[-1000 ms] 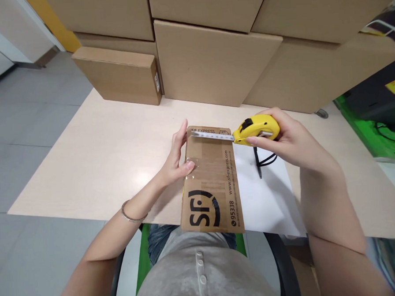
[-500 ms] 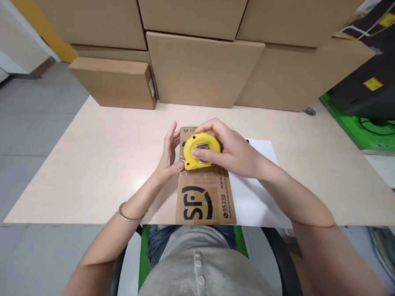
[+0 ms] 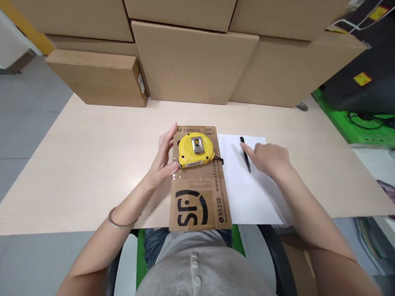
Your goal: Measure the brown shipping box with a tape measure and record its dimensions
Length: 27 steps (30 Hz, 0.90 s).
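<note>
A flat brown SF Express parcel (image 3: 200, 196) lies on the table in front of me, its near end over the edge. On its far half rests a yellow tape measure (image 3: 196, 150), the tape drawn in. My left hand (image 3: 163, 158) lies against the parcel's left edge, thumb on top, fingers along the side. My right hand (image 3: 269, 158) hovers over a white sheet of paper (image 3: 249, 194), fingers loosely stretched toward a black pen (image 3: 244, 153) lying on the sheet. It holds nothing.
Large cardboard boxes (image 3: 193, 60) are stacked along the table's far side, a smaller one (image 3: 96, 78) at the left. The pale wooden table (image 3: 69, 172) ends close to my lap. A green and black machine (image 3: 363, 99) stands at the right.
My right hand retracted the tape, set the tape measure down on the parcel, let go and moved right toward the pen. My left hand stayed on the parcel's edge.
</note>
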Each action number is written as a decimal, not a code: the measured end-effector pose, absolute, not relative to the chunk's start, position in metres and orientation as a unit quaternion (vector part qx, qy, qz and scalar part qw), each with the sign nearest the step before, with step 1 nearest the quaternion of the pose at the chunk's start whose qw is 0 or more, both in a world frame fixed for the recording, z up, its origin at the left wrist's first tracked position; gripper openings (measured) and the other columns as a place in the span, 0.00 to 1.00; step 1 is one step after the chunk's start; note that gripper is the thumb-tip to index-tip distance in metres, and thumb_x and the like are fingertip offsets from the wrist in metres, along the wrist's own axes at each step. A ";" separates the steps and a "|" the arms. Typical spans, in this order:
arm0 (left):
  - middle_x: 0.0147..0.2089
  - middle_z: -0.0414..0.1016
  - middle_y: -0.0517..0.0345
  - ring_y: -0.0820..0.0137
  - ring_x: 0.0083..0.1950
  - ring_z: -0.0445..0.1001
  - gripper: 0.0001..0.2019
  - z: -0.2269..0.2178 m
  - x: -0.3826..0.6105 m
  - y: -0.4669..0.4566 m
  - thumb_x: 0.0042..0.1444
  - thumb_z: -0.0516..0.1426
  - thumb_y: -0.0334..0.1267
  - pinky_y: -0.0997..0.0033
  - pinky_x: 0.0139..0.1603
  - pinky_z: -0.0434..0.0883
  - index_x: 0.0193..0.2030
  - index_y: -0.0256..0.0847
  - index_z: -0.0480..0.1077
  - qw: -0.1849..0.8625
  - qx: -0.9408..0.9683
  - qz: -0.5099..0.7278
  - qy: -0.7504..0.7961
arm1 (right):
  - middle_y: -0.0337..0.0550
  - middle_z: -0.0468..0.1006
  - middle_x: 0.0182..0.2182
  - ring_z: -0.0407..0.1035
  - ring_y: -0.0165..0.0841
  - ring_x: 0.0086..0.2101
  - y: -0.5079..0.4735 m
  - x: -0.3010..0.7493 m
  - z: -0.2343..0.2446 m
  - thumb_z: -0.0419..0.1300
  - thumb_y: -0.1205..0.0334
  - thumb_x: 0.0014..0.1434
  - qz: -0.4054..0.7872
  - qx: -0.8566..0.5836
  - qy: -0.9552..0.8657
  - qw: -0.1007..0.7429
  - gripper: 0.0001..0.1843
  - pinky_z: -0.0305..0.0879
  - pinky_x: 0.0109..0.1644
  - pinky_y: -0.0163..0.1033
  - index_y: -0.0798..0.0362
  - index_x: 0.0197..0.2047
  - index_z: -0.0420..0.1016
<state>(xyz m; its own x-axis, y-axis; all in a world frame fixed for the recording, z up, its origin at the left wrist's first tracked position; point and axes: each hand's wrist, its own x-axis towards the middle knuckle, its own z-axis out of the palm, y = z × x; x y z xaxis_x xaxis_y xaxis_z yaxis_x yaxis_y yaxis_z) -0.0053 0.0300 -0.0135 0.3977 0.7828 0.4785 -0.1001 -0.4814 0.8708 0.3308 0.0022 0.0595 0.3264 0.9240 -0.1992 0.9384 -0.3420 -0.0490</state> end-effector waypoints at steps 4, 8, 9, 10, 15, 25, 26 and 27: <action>0.83 0.52 0.56 0.41 0.82 0.51 0.49 -0.013 -0.005 0.032 0.58 0.59 0.73 0.40 0.80 0.59 0.82 0.62 0.52 0.432 0.718 0.491 0.239 | 0.56 0.76 0.23 0.75 0.51 0.31 -0.013 0.346 0.027 0.58 0.40 0.68 -0.183 0.790 0.583 0.044 0.29 0.62 0.36 0.49 0.48 0.21 0.65; 0.84 0.51 0.57 0.40 0.82 0.51 0.49 -0.016 -0.005 0.032 0.58 0.58 0.75 0.40 0.78 0.60 0.82 0.62 0.52 0.429 0.718 0.497 0.231 | 0.45 0.74 0.23 0.68 0.38 0.26 -0.018 0.352 0.021 0.57 0.35 0.67 -0.304 0.726 0.615 -0.057 0.29 0.60 0.34 0.43 0.48 0.24 0.65; 0.84 0.51 0.57 0.40 0.82 0.51 0.49 -0.016 -0.005 0.032 0.58 0.58 0.75 0.40 0.78 0.60 0.82 0.62 0.51 0.427 0.718 0.499 0.229 | 0.42 0.73 0.21 0.65 0.35 0.25 -0.017 0.352 0.021 0.56 0.33 0.66 -0.342 0.705 0.615 -0.086 0.29 0.60 0.34 0.43 0.48 0.26 0.66; 0.84 0.51 0.57 0.40 0.82 0.51 0.49 -0.017 -0.005 0.032 0.58 0.58 0.75 0.39 0.78 0.60 0.82 0.62 0.51 0.425 0.719 0.500 0.227 | 0.39 0.71 0.20 0.64 0.34 0.23 -0.016 0.352 0.020 0.55 0.31 0.65 -0.379 0.685 0.612 -0.114 0.29 0.61 0.33 0.42 0.48 0.28 0.67; 0.84 0.51 0.55 0.40 0.82 0.50 0.50 -0.020 -0.006 0.032 0.57 0.58 0.76 0.39 0.79 0.61 0.82 0.60 0.51 0.432 0.718 0.495 0.230 | 0.35 0.72 0.18 0.59 0.28 0.17 -0.016 0.336 -0.001 0.60 0.25 0.57 -0.491 0.618 0.564 -0.245 0.31 0.55 0.22 0.37 0.45 0.33 0.61; 0.82 0.54 0.54 0.40 0.82 0.51 0.47 -0.019 -0.002 0.025 0.59 0.56 0.75 0.38 0.80 0.58 0.81 0.60 0.53 0.441 0.700 0.502 0.252 | 0.40 0.80 0.22 0.72 0.31 0.21 -0.027 0.326 -0.025 0.73 0.40 0.54 -0.521 0.578 0.553 -0.297 0.24 0.65 0.23 0.35 0.49 0.31 0.71; 0.82 0.55 0.54 0.40 0.82 0.51 0.47 -0.018 -0.002 0.025 0.59 0.56 0.75 0.38 0.80 0.58 0.81 0.60 0.54 0.441 0.699 0.504 0.251 | 0.39 0.79 0.20 0.71 0.31 0.21 -0.027 0.326 -0.025 0.74 0.42 0.53 -0.516 0.583 0.552 -0.299 0.23 0.66 0.23 0.35 0.49 0.31 0.71; 0.81 0.55 0.54 0.40 0.82 0.51 0.47 -0.018 -0.002 0.025 0.58 0.56 0.75 0.38 0.80 0.59 0.80 0.60 0.55 0.443 0.697 0.505 0.252 | 0.38 0.77 0.18 0.69 0.30 0.19 -0.027 0.326 -0.025 0.74 0.43 0.52 -0.507 0.589 0.551 -0.304 0.23 0.65 0.22 0.35 0.49 0.29 0.70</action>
